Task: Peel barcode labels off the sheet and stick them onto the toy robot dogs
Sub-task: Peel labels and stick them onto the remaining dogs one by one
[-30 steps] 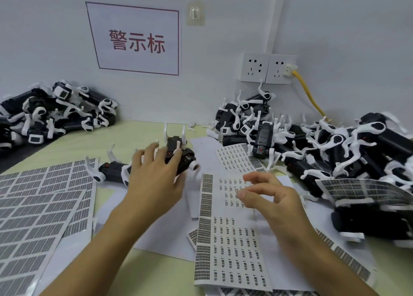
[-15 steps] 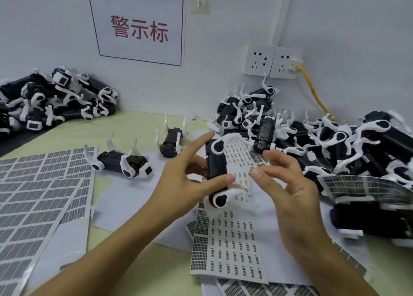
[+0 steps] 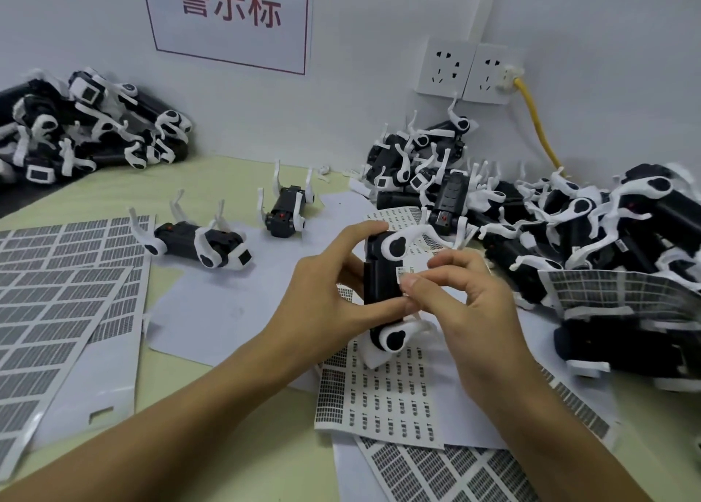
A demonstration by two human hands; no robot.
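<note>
left hand (image 3: 326, 293) grips toy dog (image 3: 381, 274) | right hand (image 3: 466, 304) apparently presses label (image 3: 405, 273)

Bright even light, soft focus, curved edges

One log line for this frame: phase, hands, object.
phase: sticking label | left hand: holds toy dog | right hand: presses barcode label on dog
</note>
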